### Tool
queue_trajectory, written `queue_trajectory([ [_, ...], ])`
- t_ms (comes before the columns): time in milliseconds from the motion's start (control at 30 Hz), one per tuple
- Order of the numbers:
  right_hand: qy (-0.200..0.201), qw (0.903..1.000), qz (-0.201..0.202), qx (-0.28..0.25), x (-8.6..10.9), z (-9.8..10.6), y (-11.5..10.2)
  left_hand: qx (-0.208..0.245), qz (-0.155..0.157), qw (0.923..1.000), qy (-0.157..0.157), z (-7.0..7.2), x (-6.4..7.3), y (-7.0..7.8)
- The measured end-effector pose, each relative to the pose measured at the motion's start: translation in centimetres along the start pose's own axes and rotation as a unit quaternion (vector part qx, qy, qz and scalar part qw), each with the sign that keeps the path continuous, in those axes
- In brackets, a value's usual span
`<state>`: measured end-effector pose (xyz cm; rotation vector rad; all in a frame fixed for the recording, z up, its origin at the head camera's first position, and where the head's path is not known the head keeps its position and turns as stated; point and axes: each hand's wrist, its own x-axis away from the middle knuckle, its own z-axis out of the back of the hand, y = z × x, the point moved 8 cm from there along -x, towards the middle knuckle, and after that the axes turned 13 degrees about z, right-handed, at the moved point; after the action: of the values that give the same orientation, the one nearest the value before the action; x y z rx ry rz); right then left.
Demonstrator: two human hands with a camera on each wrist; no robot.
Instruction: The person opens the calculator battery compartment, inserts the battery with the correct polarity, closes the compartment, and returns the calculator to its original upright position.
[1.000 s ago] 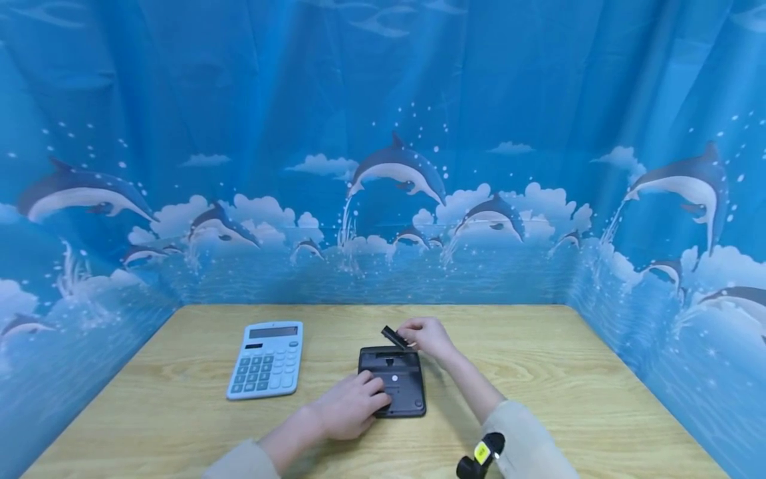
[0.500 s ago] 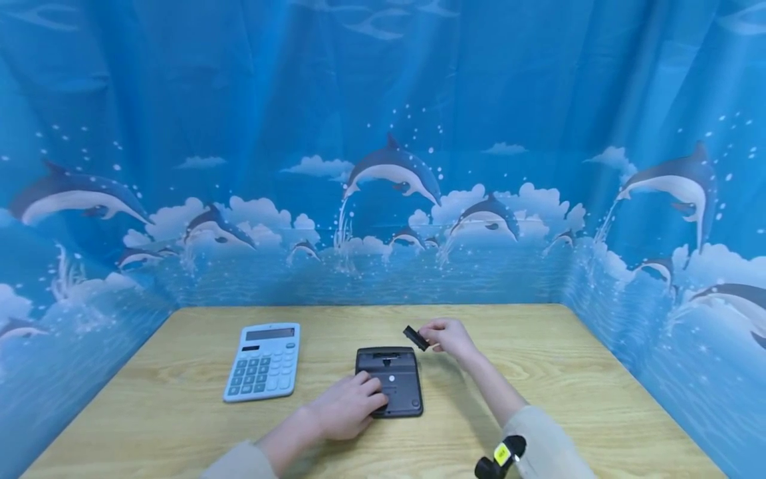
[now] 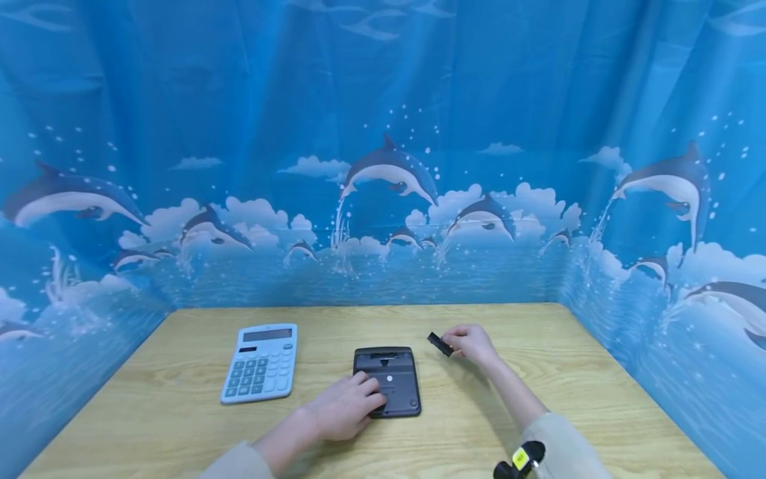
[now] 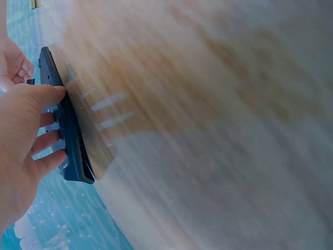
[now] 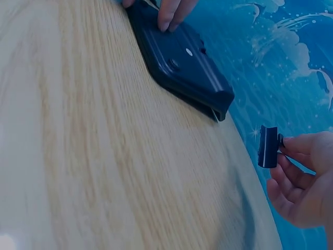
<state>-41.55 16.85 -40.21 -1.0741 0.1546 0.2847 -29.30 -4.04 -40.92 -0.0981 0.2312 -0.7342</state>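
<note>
A black calculator (image 3: 399,389) lies face down on the table, its battery compartment (image 3: 385,357) uncovered near the far edge. My left hand (image 3: 347,407) holds it by the near left part; in the left wrist view the thumb sits on one edge of the calculator (image 4: 76,143) and the fingers reach over its back. Beyond its far right corner, raised above the table, my right hand (image 3: 474,343) pinches a small black battery cover (image 3: 440,344) between thumb and fingertips. The right wrist view shows the curved outside of the cover (image 5: 268,147), apart from the calculator.
A light blue calculator (image 3: 261,362) lies face up to the left on the wood-grain table (image 3: 526,372). Behind the table and along both sides hangs a blue curtain (image 3: 287,133) printed with dolphins. A small black camera (image 3: 519,460) is worn at the right sleeve.
My right hand has carried the battery cover away to the right, from over the calculator's far edge to beside it. The left hand has stayed in place on the calculator.
</note>
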Motion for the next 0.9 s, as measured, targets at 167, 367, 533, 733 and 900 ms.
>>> queue_trajectory([
  [167,-0.002,0.9995,-0.001,0.03,0.3,0.7,0.6,0.008,-0.001,0.9999,-0.011,-0.1,0.0,0.1],
  [367,-0.024,0.9947,0.033,0.094,0.4,1.4,0.6,0.009,0.002,0.9999,-0.007,0.0,0.0,0.1],
  [533,-0.038,0.9861,0.049,0.154,0.4,2.2,1.0,0.003,-0.002,1.0,0.003,0.1,0.1,0.1],
  [733,-0.054,0.9768,0.058,0.199,0.7,2.6,1.4,0.005,-0.003,1.0,-0.005,0.1,0.0,0.1],
  [900,-0.059,0.9676,0.084,0.231,1.0,2.6,1.4,0.005,-0.007,0.9999,-0.007,0.1,0.0,0.1],
])
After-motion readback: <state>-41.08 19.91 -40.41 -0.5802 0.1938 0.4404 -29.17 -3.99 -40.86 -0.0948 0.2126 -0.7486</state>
